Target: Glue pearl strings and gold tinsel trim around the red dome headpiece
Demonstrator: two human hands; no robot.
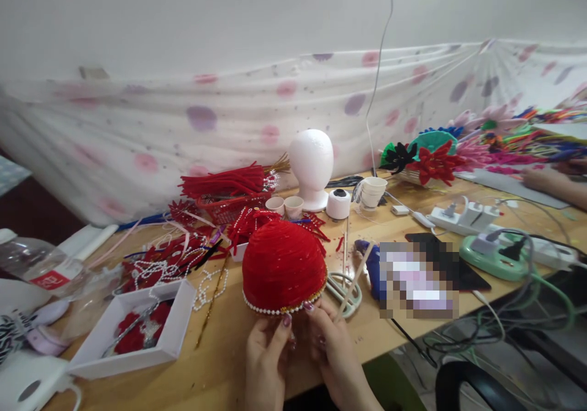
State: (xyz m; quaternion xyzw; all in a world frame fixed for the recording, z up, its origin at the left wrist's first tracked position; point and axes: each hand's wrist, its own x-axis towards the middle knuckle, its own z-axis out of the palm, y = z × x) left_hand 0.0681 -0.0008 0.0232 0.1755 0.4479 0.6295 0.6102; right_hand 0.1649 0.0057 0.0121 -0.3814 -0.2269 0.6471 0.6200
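In front of me is a red dome-shaped cap, its surface wound in fuzzy red rows. White pearl beads run along its lower rim, with gold trim towards the right. My left hand pinches the rim at the front, thumb on the beads. Close beside it, my right hand is closed on the rim with its thumb on the trim. A thin wooden stick slants up from the right hand, seemingly held between its fingers. Scissors with pale green handles lie just behind that hand. The cap's inside is hidden.
A white foam head stands behind the cap. Left are a white box, bead strings and a plastic bottle. Right are a phone, power strips and cables. Another person's hand rests far right.
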